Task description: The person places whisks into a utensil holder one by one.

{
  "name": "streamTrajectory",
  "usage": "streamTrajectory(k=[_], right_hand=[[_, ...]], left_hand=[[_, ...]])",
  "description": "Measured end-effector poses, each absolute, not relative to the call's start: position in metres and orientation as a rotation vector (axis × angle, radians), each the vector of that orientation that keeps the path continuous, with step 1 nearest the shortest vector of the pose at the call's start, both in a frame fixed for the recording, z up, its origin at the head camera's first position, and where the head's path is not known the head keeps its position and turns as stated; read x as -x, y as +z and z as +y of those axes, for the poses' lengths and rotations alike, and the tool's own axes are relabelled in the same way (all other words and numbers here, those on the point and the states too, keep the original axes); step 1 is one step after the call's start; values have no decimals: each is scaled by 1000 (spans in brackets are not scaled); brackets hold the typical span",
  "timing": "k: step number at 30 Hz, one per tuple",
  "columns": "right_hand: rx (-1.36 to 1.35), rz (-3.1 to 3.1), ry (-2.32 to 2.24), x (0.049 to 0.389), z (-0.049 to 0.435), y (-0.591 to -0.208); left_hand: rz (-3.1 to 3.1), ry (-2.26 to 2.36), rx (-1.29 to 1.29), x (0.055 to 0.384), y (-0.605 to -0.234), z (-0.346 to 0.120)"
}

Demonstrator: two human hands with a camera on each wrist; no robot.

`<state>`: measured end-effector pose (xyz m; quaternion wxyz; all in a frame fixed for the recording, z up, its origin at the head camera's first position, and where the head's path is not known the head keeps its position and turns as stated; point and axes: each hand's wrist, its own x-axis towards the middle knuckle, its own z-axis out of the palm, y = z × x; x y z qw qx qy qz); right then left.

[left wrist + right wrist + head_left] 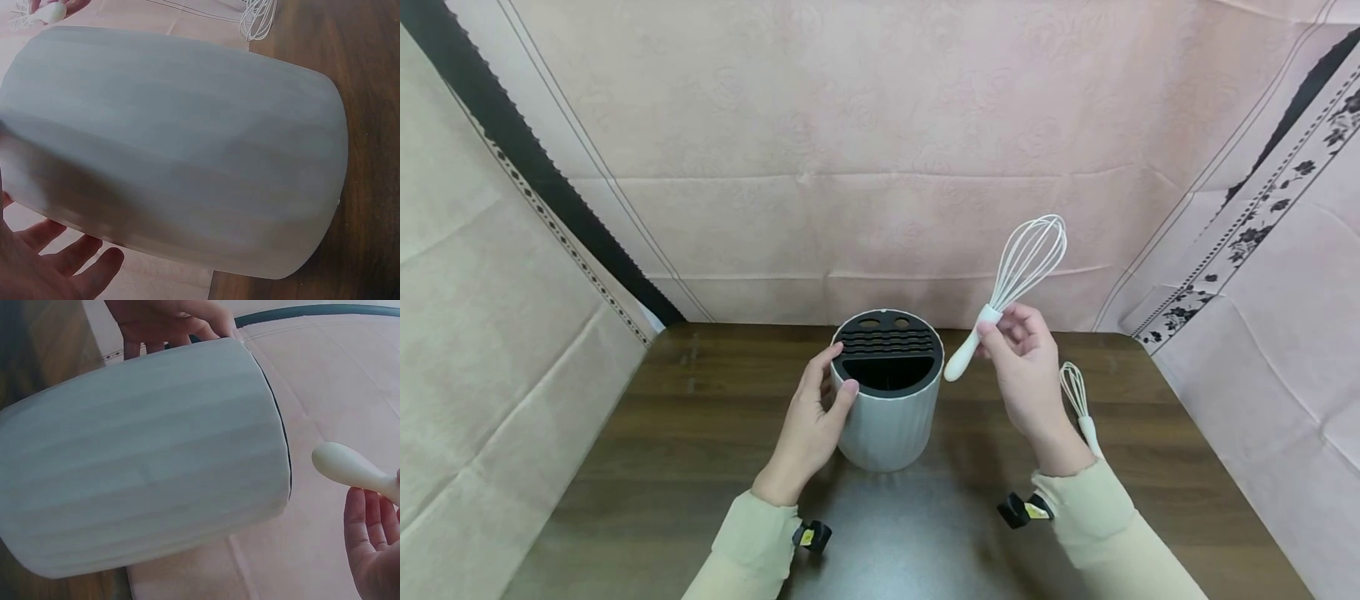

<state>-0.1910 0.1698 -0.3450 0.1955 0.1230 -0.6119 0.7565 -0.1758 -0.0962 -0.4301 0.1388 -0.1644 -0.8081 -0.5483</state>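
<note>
Wood-grain surface (685, 467): utensil holder (887, 429) stands upright, left grip (811, 421) clasping its left side. Right grip (1028, 379) pinches a tilted whisk (989, 314) right of the holder; second whisk (1086, 423) lies farther right.

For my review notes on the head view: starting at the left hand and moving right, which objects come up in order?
Left hand → grey-white container with a black slotted top → held white whisk → second white whisk, partly hidden.

Pale handle (347, 464) in the right grip (378, 550), left grip (169, 322) against ribbed container (150, 456).
</note>
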Motion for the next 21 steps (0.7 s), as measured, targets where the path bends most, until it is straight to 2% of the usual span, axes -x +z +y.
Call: streamTrajectory(k=[21], right_hand=[[-549,-1810,2010,198,119,-356]], left_hand=[[-2345,-1566,463,177,-430,-96]])
